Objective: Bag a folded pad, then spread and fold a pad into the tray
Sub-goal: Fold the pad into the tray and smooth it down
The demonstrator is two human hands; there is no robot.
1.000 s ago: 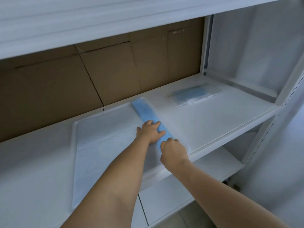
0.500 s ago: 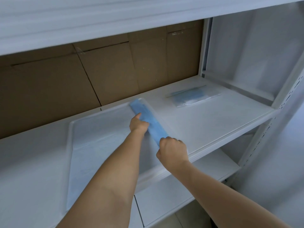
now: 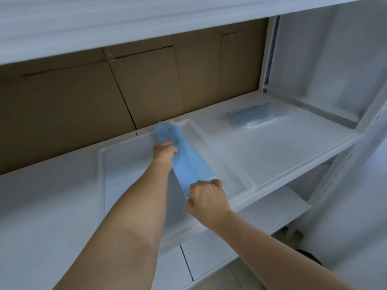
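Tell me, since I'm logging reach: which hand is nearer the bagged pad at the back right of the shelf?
Right. The right hand grips the near end of the blue pad, in front of the bagged pad; the left hand holds the pad's far part, further left.

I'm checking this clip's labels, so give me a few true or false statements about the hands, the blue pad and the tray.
1. Both hands hold the blue pad. True: left hand, right hand.
2. The pad lies over the white tray. True.
3. A bagged pad lies inside the tray. False: it lies on the shelf, right of the tray.
4. The pad is spread flat. False: it is a long narrow strip.
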